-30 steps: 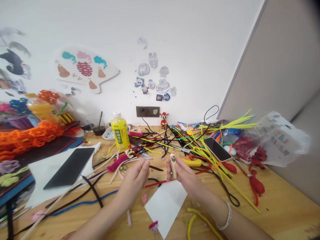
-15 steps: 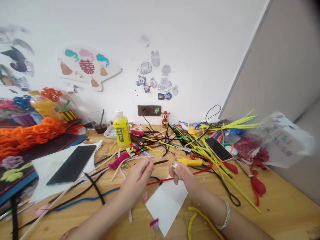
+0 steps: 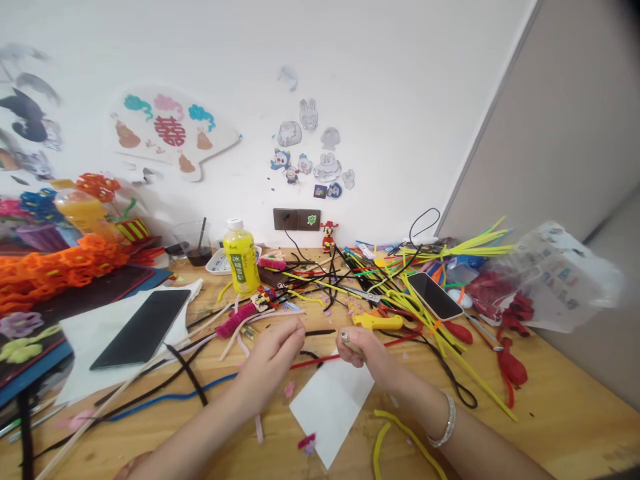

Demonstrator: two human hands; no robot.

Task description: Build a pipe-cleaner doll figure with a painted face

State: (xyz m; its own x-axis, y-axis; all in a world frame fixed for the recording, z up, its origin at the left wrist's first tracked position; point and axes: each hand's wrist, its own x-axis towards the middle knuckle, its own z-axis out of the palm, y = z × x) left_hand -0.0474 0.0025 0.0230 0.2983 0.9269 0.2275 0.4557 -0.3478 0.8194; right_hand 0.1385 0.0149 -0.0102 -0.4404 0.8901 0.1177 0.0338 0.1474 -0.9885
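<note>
The right hand (image 3: 363,348) is curled shut around a small cream tube (image 3: 345,337), and the tube's tip pokes out at the top. The left hand (image 3: 273,357) has its fingers pinched together, just beside a thin black fuzzy pipe cleaner (image 3: 320,332). I cannot tell if it grips anything. Under the hands, a white paper square (image 3: 330,407) lies on the light wooden table (image 3: 565,400). A shiny silver bracelet (image 3: 443,420) sits on the right wrist.

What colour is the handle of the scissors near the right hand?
The scissors handle is yellow, best seen in the head view.
</note>
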